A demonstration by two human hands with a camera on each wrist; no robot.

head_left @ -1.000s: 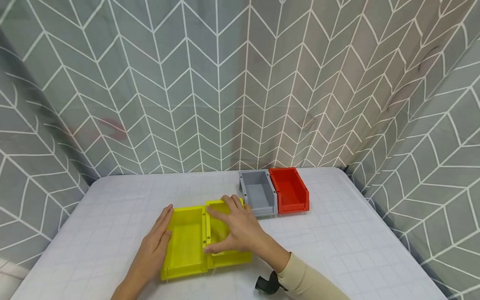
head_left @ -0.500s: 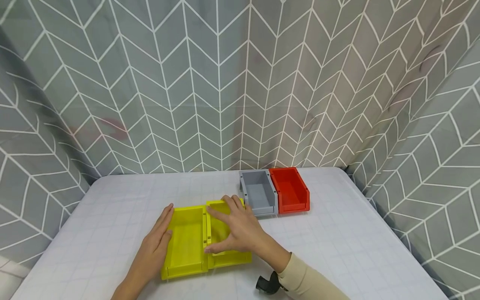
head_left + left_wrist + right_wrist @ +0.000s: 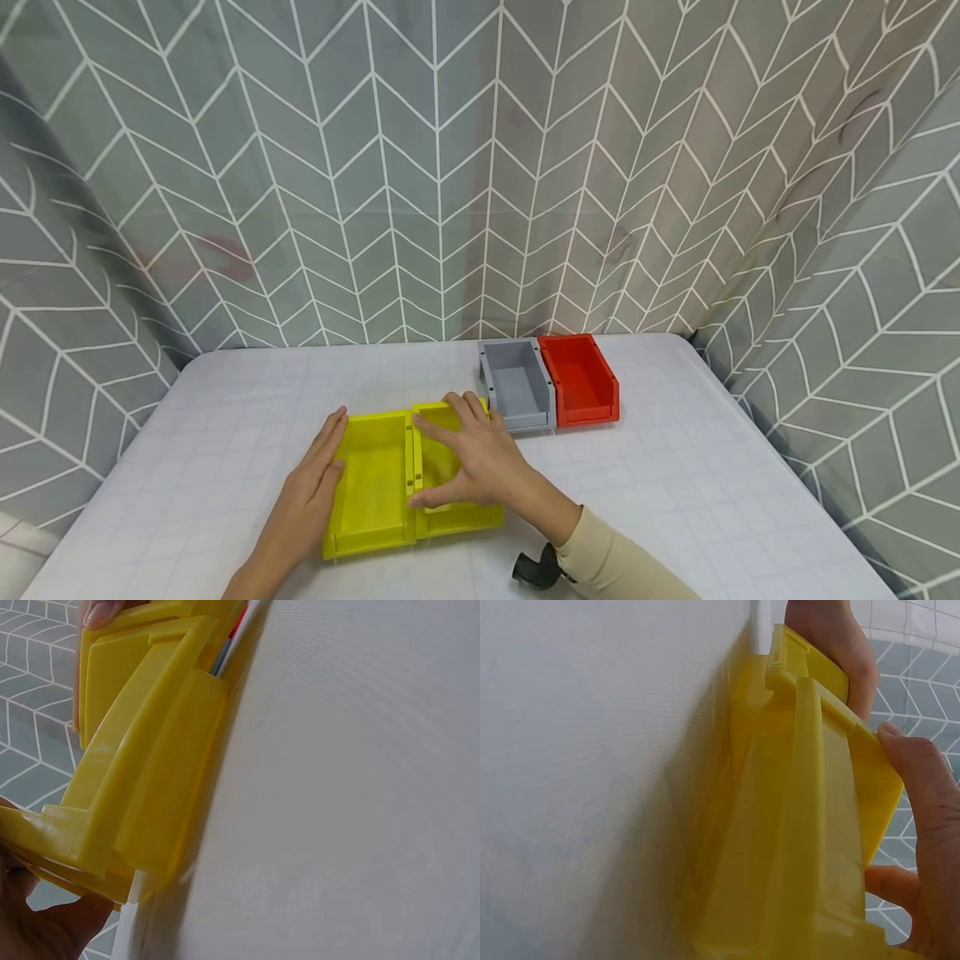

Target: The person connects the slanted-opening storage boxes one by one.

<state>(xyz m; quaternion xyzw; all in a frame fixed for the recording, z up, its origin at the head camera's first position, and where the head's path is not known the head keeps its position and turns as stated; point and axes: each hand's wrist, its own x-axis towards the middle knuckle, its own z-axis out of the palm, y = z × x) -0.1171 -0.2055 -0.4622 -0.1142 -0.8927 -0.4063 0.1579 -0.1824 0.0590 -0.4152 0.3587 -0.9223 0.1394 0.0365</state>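
Observation:
Two yellow storage bins stand side by side on the table in the head view, their inner walls meeting. My left hand [image 3: 303, 492] lies along the outer wall of the left yellow bin [image 3: 371, 475], its fingers extended. Across the right yellow bin [image 3: 459, 520] spreads my right hand [image 3: 483, 458]. Its thumb and index finger touch the rim at the seam between the bins, while the other fingers bend over the far right edge. The right wrist view shows that thumb [image 3: 919, 769] pressed on the rim. Part of the right bin is hidden under the hand.
A grey bin [image 3: 517, 383] and a red bin [image 3: 581, 379] stand joined farther back, right behind the yellow pair. A black curved object [image 3: 536, 569] shows by the right sleeve [image 3: 618, 557]. A patterned curtain [image 3: 465, 167] encloses the white table [image 3: 712, 467].

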